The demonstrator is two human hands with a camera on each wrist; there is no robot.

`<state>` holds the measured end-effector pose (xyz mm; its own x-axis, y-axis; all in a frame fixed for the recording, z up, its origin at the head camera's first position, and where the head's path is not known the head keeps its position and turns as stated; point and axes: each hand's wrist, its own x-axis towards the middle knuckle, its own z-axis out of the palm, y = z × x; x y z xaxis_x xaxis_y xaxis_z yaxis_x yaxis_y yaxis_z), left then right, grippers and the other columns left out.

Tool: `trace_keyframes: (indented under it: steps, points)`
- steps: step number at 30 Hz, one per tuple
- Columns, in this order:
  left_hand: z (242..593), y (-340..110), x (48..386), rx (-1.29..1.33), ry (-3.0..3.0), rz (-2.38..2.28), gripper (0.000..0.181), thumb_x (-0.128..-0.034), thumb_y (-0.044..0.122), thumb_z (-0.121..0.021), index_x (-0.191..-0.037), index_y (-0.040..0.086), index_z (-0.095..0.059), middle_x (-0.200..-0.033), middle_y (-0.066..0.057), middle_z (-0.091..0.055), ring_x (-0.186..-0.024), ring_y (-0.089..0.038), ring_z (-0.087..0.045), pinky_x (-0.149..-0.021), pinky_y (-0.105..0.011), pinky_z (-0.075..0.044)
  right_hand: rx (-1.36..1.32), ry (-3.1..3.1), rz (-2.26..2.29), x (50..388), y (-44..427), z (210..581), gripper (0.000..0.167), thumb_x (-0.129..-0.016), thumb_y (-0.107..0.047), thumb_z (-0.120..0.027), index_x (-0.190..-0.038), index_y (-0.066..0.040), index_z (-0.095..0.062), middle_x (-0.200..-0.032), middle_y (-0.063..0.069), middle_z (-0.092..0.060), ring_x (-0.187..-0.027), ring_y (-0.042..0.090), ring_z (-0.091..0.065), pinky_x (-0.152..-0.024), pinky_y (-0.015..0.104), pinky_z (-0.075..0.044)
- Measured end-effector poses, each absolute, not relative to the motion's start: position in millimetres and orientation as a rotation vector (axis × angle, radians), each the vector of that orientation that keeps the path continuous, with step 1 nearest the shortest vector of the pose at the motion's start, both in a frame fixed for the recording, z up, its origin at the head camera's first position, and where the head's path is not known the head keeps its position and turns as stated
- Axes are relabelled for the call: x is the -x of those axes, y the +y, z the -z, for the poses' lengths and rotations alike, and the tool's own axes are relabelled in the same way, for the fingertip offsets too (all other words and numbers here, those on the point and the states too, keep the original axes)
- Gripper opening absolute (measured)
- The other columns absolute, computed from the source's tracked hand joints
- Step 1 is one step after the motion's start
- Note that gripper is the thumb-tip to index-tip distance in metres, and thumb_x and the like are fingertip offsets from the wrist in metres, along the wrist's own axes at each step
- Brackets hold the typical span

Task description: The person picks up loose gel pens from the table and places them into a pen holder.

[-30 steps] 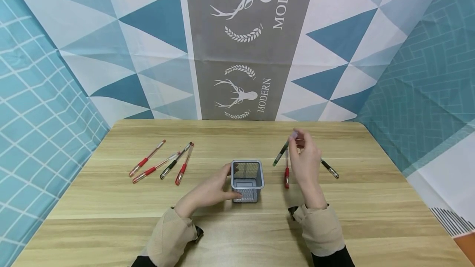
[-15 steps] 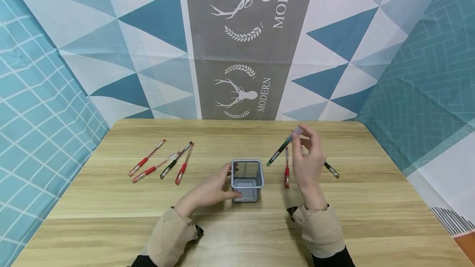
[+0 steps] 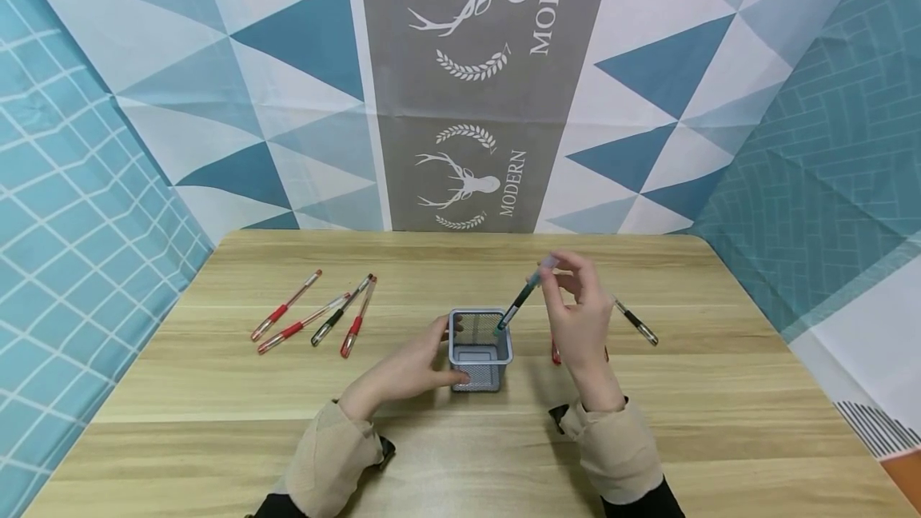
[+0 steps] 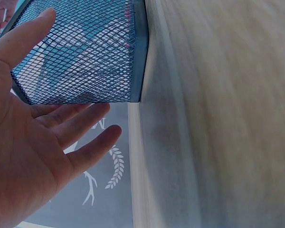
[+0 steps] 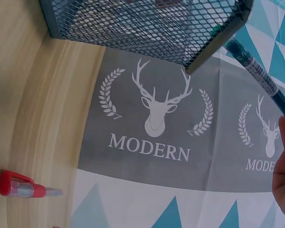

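A small square mesh pen holder point(image 3: 484, 378) stands upright on the table. My left hand point(image 3: 405, 376) holds it from the left, thumb along the front wall and fingers behind. In the left wrist view the thumb lies against the mesh wall point(image 4: 85, 57). My right hand point(image 3: 584, 326) pinches a dark green pen point(image 3: 524, 295) near its upper end, between thumb and fingertips. The pen slants down to the left, its green lower end just inside the holder's right rim. A red pen point(image 3: 556, 352) lies partly hidden under the right hand.
Left on the wooden table point(image 3: 216, 398) lie several pens: a red pen point(image 3: 286, 306) apart, and a black pen point(image 3: 341, 311) between two red ones. Another black pen point(image 3: 639, 326) lies right of my right hand. A patterned cloth point(image 3: 468, 102) backs the table.
My right hand has lifted the green pen from the table and carried it left, bringing its lower end over the holder's rim. The left hand and the holder have stayed put.
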<state>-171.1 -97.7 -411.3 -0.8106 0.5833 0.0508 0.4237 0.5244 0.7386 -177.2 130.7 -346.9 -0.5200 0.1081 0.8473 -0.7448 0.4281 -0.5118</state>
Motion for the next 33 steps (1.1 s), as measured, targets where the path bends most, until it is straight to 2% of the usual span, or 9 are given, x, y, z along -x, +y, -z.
trace_keyframes:
  steps: [3,7,13,18,21,29,33]
  points:
    - [411.6,-98.2,170.7,-0.855,2.55,-1.165,0.089,-0.0744,0.034,-0.072,-0.143,0.015,-0.019,-0.135,-0.006,-0.043,-0.127,-0.026,-0.04,-0.107,-0.045,-0.03,-0.578,-1.812,-1.204,178.1,129.9,348.4,0.026,-0.08,0.008,-0.061,-0.105,0.005,-0.056,-0.089,0.01,-0.063,-0.063,0.022,-0.066,-0.061,0.012,-0.051]
    - [411.8,-98.4,170.6,-0.85,2.544,-1.167,0.09,-0.0747,0.035,-0.072,-0.144,0.014,-0.017,-0.136,-0.007,-0.041,-0.127,-0.026,-0.039,-0.107,-0.045,-0.03,-0.597,-1.855,-1.204,179.2,130.7,350.6,0.025,-0.08,0.006,-0.062,-0.104,0.003,-0.057,-0.087,0.009,-0.063,-0.061,0.02,-0.065,-0.051,0.013,-0.045]
    - [411.6,-98.2,170.1,-0.838,2.548,-1.162,0.091,-0.0751,0.035,-0.072,-0.144,0.015,-0.016,-0.136,-0.007,-0.041,-0.127,-0.026,-0.039,-0.107,-0.045,-0.03,-0.652,-1.91,-1.186,181.2,131.5,353.7,0.025,-0.078,0.006,-0.064,-0.102,0.0,-0.059,-0.085,0.009,-0.062,-0.061,0.016,-0.063,-0.053,0.013,-0.047]
    - [411.9,-97.8,170.1,-0.835,2.55,-1.166,0.091,-0.0753,0.034,-0.072,-0.144,0.015,-0.016,-0.137,-0.006,-0.041,-0.128,-0.026,-0.038,-0.107,-0.045,-0.03,-0.661,-2.006,-1.166,180.4,130.6,354.9,0.022,-0.081,-0.001,-0.064,-0.102,-0.002,-0.059,-0.085,0.008,-0.063,-0.064,0.015,-0.063,-0.042,0.014,-0.043]
    - [412.2,-98.0,170.0,-0.839,2.551,-1.17,0.091,-0.0756,0.034,-0.072,-0.144,0.015,-0.015,-0.137,-0.007,-0.04,-0.128,-0.026,-0.038,-0.107,-0.045,-0.03,-0.672,-2.065,-1.155,180.3,129.8,356.0,0.021,-0.082,-0.004,-0.064,-0.102,-0.003,-0.059,-0.087,0.007,-0.063,-0.065,0.015,-0.063,-0.041,0.016,-0.045]
    - [413.6,-97.9,170.8,-0.852,2.549,-1.175,0.091,-0.0755,0.033,-0.072,-0.144,0.015,-0.015,-0.136,-0.006,-0.041,-0.127,-0.025,-0.039,-0.107,-0.045,-0.031,-0.665,-2.262,-1.221,178.9,128.4,359.6,0.02,-0.085,-0.011,-0.063,-0.104,-0.01,-0.058,-0.089,0.002,-0.063,-0.071,0.01,-0.063,-0.049,0.024,-0.051]
    - [413.8,-98.0,171.3,-0.867,2.543,-1.185,0.091,-0.0751,0.033,-0.072,-0.144,0.016,-0.016,-0.136,-0.005,-0.042,-0.127,-0.024,-0.04,-0.107,-0.044,-0.031,-0.698,-2.327,-1.174,179.8,127.0,361.3,0.018,-0.084,-0.011,-0.063,-0.102,-0.01,-0.058,-0.089,0.002,-0.063,-0.071,0.009,-0.064,-0.065,0.03,-0.053]
